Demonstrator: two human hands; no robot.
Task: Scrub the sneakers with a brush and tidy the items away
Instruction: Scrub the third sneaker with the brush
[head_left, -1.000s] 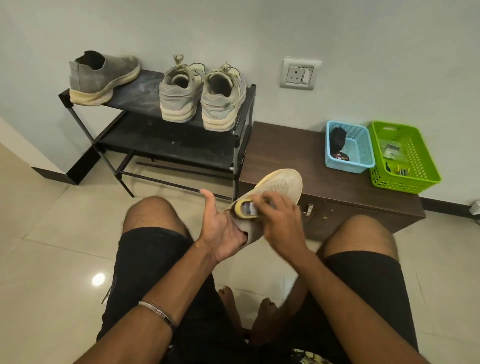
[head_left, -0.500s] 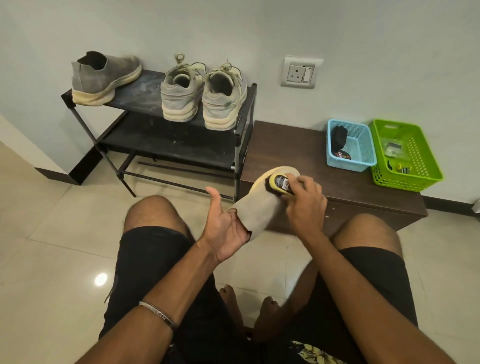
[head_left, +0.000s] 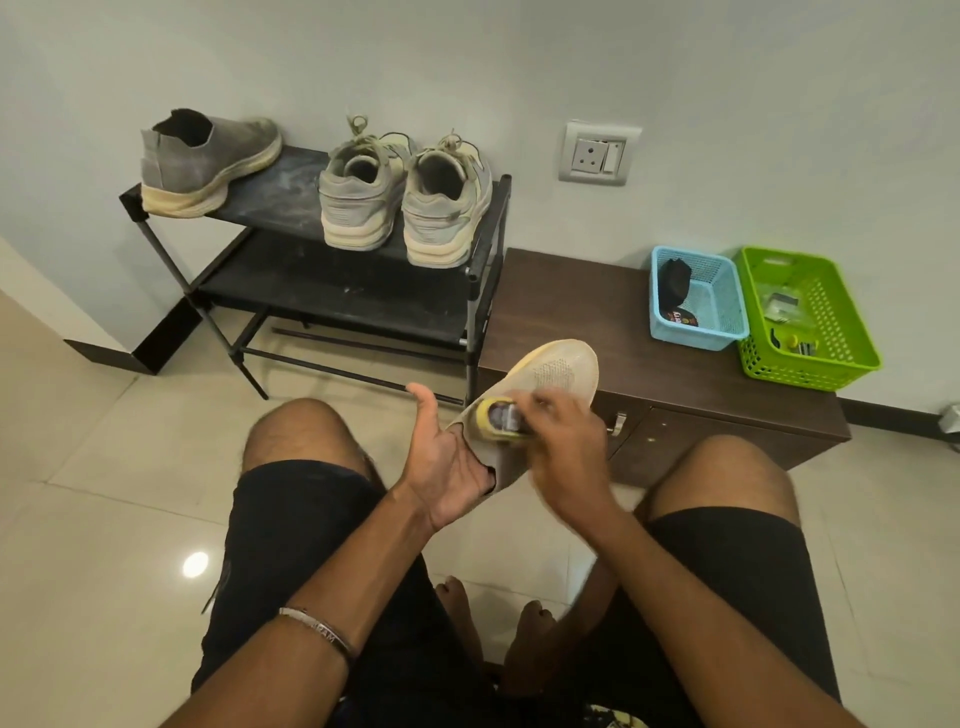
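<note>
A beige knit sneaker (head_left: 558, 371) is held above my knees, toe pointing away toward the cabinet. My left hand (head_left: 447, 467) holds it at the heel, fingers tucked into the opening and thumb raised. My right hand (head_left: 566, 447) grips a small yellow brush (head_left: 501, 418) pressed on the sneaker's upper near the opening; this hand is motion-blurred. A matching grey slip-on sneaker (head_left: 208, 161) and a pair of laced grey sneakers (head_left: 400, 208) stand on the top shelf of the black shoe rack (head_left: 291, 171).
A low dark wooden cabinet (head_left: 597, 312) stands right of the rack, carrying a blue basket (head_left: 717, 312) with a dark item and a green basket (head_left: 831, 332) with small items. A wall socket (head_left: 597, 156) is above. Tiled floor lies to the left.
My right hand has drawn the brush back from the toe toward the sneaker's opening. The sneaker's toe has tipped up again; my left hand keeps its hold.
</note>
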